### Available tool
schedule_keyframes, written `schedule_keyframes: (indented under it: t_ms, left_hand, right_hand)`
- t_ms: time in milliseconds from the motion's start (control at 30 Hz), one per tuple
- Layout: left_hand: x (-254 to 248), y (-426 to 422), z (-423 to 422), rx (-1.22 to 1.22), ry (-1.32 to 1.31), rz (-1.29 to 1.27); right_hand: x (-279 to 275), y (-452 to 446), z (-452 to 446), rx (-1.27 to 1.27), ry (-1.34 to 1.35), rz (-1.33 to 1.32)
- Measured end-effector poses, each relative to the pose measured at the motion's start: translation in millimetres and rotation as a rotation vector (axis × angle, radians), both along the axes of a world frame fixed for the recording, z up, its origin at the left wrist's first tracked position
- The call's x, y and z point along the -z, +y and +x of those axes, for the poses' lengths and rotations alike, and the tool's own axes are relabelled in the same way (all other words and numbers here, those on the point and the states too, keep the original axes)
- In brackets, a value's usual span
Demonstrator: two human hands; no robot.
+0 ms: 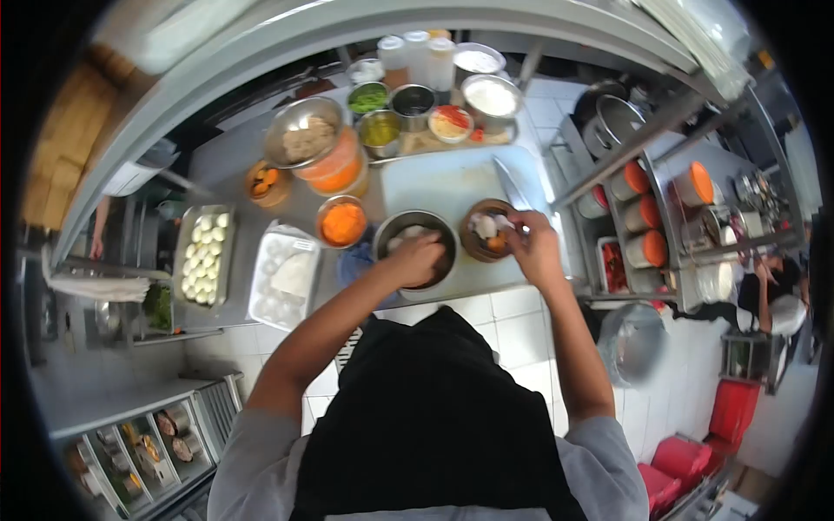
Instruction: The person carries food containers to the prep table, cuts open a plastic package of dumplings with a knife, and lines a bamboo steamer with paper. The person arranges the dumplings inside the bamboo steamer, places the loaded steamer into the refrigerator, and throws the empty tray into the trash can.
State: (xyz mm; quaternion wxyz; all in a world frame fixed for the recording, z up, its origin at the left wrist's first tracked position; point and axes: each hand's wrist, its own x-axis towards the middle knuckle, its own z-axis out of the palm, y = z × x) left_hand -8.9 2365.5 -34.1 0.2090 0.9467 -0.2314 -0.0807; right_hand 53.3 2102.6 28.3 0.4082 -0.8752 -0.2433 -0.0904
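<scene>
The metal tabletop [294,213] carries a white cutting board [443,174]; from the pot [434,224], a bowl of orange food [343,246] sits at ten o'clock, a tray [224,260] at nine.

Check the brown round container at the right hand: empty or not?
Not empty: white and orange pieces show inside the brown container.

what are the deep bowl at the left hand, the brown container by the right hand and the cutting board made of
Deep bowl: probably stainless steel, shiny grey rim. Brown container: perhaps wood or bamboo, matte-looking and tan; grain too blurred. Cutting board: likely plastic, smooth, evenly pale.
</scene>
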Motion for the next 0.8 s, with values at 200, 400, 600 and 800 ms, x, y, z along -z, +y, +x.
schedule_keyframes:
  t_ms: [200, 400, 600, 800]
  left_hand:
    - [6.6, -6.9, 6.1, -0.029, -0.022, 0.006]
    - [-64.5, 9.9, -6.6, -0.302, 0.075, -0.402]
    - [-106.4, -54.2, 13.2, -0.131, -0.143, -0.602]
    - [-39.8, -109.9, 51.3, -0.007, -0.296, -0.222]
  right_hand:
    - [0.0, -0.3, -17.9, -0.054, 0.31, 0.179]
    - [-7.5, -24.3, -22.7, 0.099, 0.38, 0.221]
    - [20.3, -51.4, -20.1, 0.137, 0.381, 0.133]
    - [32.3, -43.5, -23.6, 0.005, 0.25, -0.075]
